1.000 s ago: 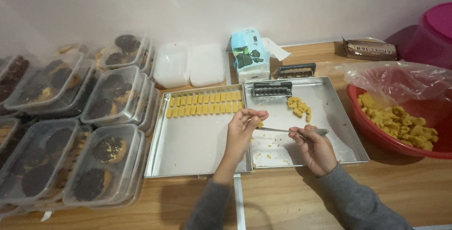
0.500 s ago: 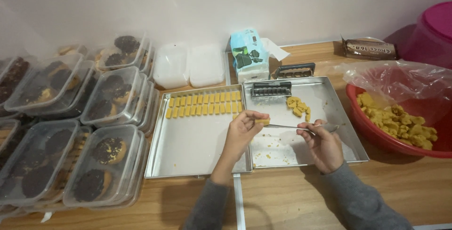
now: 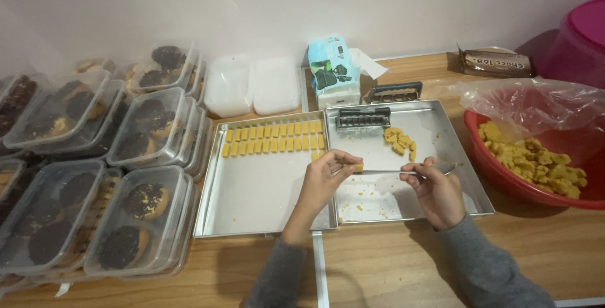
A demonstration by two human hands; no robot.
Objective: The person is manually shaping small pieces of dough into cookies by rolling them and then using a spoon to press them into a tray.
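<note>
Dough [image 3: 358,167], a small yellow piece, sits pinched in the left hand [image 3: 324,179] over the trays [image 3: 265,201] and could drop if that pinch slips, while the right hand [image 3: 436,191] grips a knife [image 3: 403,171], now touching the piece, not below it as before.

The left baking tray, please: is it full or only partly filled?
Partly filled: the left baking tray holds two rows of yellow dough pieces along its far edge.

yellow dough sticks [image 3: 274,138] are lining a silver metal tray [image 3: 252,201], and yellow dough lumps [image 3: 535,160] are filling a red bowl [image 3: 504,169]. dark brown chocolate-topped cookies [image 3: 135,220] are showing through clear plastic boxes [image 3: 179,188], while grey sleeves [image 3: 485,270] are resting over the light brown wooden table [image 3: 391,264].
</note>
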